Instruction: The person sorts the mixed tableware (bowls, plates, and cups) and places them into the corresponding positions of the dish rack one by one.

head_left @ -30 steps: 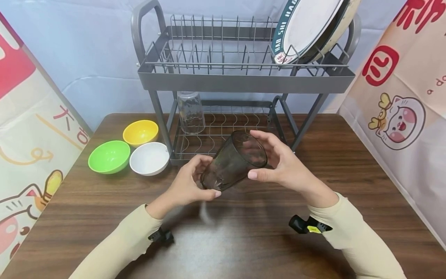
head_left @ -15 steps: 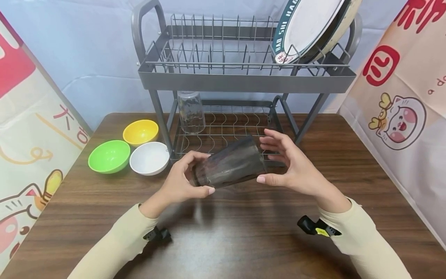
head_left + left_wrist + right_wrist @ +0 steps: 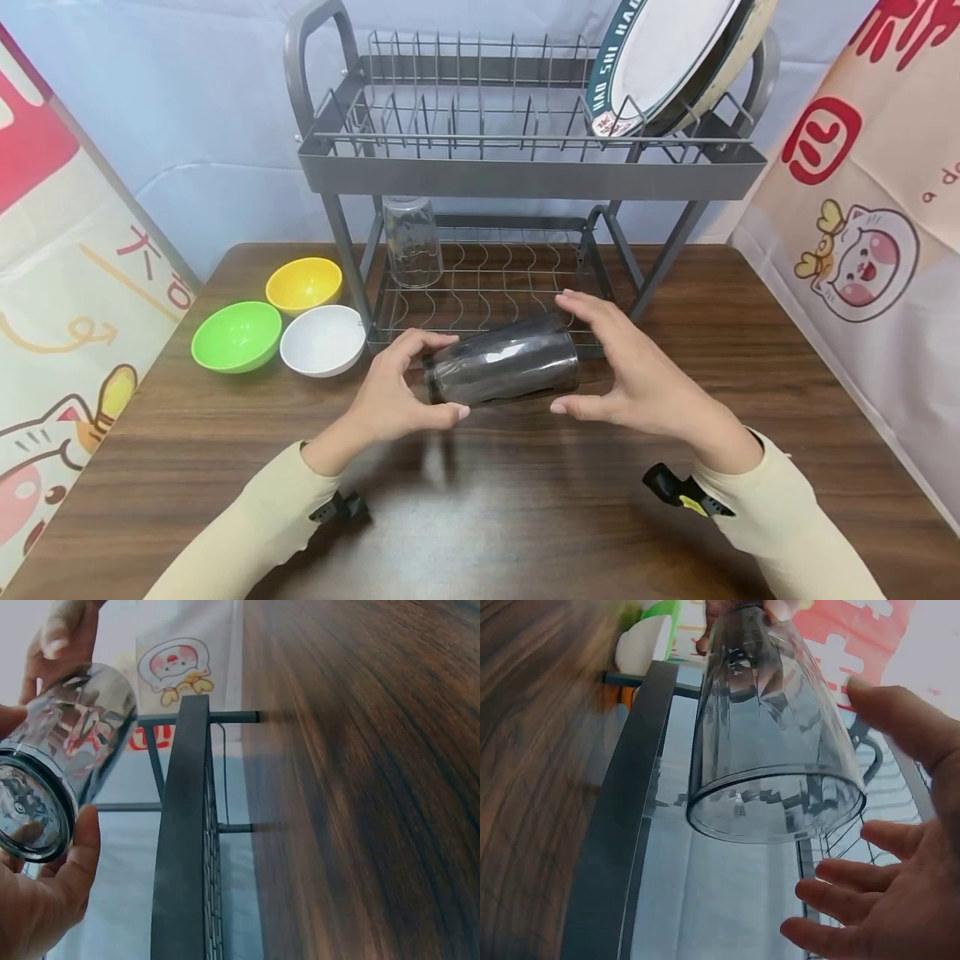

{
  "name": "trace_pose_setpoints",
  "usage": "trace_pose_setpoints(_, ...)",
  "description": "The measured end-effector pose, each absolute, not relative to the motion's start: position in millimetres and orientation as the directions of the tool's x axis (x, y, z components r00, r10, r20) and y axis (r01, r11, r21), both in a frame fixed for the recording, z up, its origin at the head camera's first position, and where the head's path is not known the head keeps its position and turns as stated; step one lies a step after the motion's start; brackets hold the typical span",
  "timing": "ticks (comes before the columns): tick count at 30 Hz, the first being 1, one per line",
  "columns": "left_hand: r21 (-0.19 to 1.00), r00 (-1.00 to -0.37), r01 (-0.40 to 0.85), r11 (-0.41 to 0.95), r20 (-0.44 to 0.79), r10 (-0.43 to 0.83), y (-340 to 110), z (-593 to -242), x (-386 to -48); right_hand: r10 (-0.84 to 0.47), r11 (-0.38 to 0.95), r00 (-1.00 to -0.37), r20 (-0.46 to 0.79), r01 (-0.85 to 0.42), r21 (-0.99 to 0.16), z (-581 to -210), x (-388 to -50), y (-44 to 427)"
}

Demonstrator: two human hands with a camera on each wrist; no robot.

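Observation:
A dark see-through drinking glass (image 3: 506, 362) lies nearly level in the air above the table, its rim toward the right. My left hand (image 3: 397, 387) grips it round the base, fingers above and thumb below. In the left wrist view the thick round base of the glass (image 3: 82, 742) sits between thumb and fingers of that hand (image 3: 49, 900). My right hand (image 3: 645, 371) is spread at the rim end, thumb and fingers apart. The right wrist view shows a gap between the rim and the fingers of the right hand (image 3: 900, 900).
Behind the hands stands a grey two-tier dish rack (image 3: 525, 179). A clear glass (image 3: 412, 246) stands upside down on its lower tier, and large plates (image 3: 667, 58) lean on the upper tier. Yellow (image 3: 303, 285), green (image 3: 236, 337) and white bowls (image 3: 324, 342) sit at left.
The glass has turned from slanting up, with its mouth showing, to nearly level with its side showing. My right hand has come off the rim and shifted right; the left keeps its grip.

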State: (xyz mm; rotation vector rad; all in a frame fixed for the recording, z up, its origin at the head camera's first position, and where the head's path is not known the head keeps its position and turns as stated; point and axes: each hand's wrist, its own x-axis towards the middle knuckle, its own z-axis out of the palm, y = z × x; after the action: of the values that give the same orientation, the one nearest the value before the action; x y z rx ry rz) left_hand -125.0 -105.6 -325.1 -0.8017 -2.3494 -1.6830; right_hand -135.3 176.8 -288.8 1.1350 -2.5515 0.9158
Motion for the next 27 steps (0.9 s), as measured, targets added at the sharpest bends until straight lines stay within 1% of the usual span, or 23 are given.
trace_pose_setpoints(4, 0.823, -0.853, 0.499, 0.272, 0.411, 0.322, -106, -336, -129, -0.66, 0.501, -0.589, 0.466, -0.808, -0.31, -293, -135, 169)
trace_pose_setpoints(6, 0.816, -0.855, 0.5, 0.29, 0.412, 0.315, -107, -343, -132, -0.673, 0.495, -0.559, 0.485, -0.827, -0.266, -295, -135, 166)
trace_pose_setpoints(8, 0.811, -0.855, 0.503, 0.3, 0.414, 0.313, -107, -351, -134, -0.685, 0.502, -0.544, 0.484, -0.834, -0.227, -297, -135, 162)
trace_pose_setpoints(10, 0.798, -0.846, 0.519, 0.307, 0.428, 0.317, -106, -352, -134, -0.698, 0.522, -0.547, 0.463, -0.831, -0.193, -299, -135, 158)
trace_pose_setpoints(13, 0.781, -0.832, 0.543, 0.31, 0.45, 0.324, -105, -352, -132, -0.716, 0.556, -0.567, 0.408, -0.816, -0.157, -303, -135, 153)
trace_pose_setpoints(17, 0.771, -0.822, 0.557, 0.307, 0.462, 0.332, -103, -349, -129, -0.734, 0.576, -0.584, 0.345, -0.806, -0.138, -308, -137, 147)
trace_pose_setpoints(23, 0.755, -0.812, 0.573, 0.319, 0.47, 0.346, -101, -348, -126, -0.742, 0.577, -0.58, 0.337, -0.808, -0.122, -314, -138, 145)
trace_pose_setpoints(27, 0.75, -0.81, 0.577, 0.324, 0.476, 0.343, -100, -349, -126, -0.746, 0.567, -0.577, 0.334, -0.812, -0.137, -315, -140, 144)
